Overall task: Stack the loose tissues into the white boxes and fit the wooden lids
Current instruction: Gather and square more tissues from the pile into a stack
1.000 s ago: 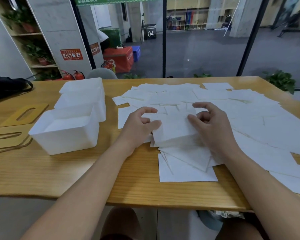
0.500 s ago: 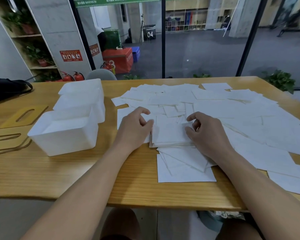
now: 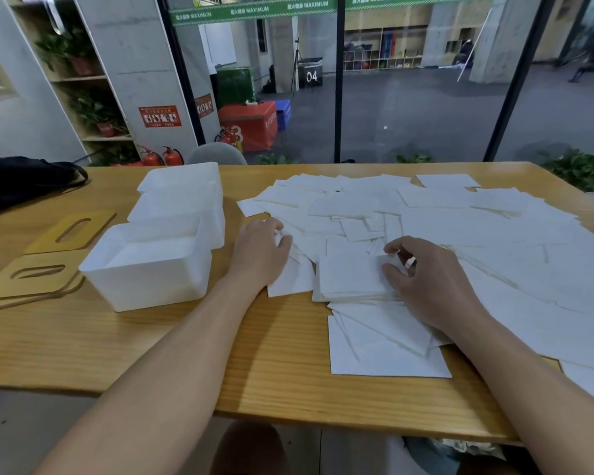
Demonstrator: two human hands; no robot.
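- Table (image 3: pixel 172 351), near edge: a few loose sheets (image 3: pixel 384 351) lie fanned out below the work area, not yet gathered.
- Small pile (image 3: pixel 352 277): squared tissues sit just in front of the person. A second ago both hands flanked and pressed it; now only one stays with it.
- Right hand (image 3: pixel 426 279): fingers curled, thumb and forefinger pinching the right edge of the pile (whether it lifts or only steadies cannot be told).
- Left hand (image 3: pixel 259 253): has left the pile and shifted leftward to the loose tissues (image 3: pixel 426 217) just beside the boxes; fingers bent over a sheet, apparently taking hold of it.
- Judgement: squaring has given way to gathering more sheets; the pile is not ready for boxing.
- White boxes (image 3: pixel 151 269): three in a row, left of the tissues, the nearest apparently without tissues.
- Wooden lids (image 3: pixel 38 272): flat at far left, unfitted.
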